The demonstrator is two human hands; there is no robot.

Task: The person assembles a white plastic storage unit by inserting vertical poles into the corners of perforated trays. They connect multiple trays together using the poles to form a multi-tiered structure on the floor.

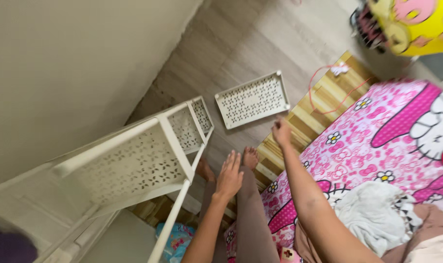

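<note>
Right hand [281, 131] stretched toward loose tray [252, 99] on floor, fingers loosely curled, holding nothing, not yet touching. Left hand [229, 176] flat, fingers spread, empty, hovering above your knee, just right of rack [134, 160].

Take tray by near long rim, lift level; perforated plastic likely flexes.

Rack post juts close by left wrist — keep elbow in. Wall hems rack on left, mattress [377, 141] edge on right. Red cord [328, 87] lies beyond tray; avoid snagging. Open floor only around tray.

White perforated shelf panel [252, 99] lies flat on the floor, beside a white rack [148, 156]
</note>
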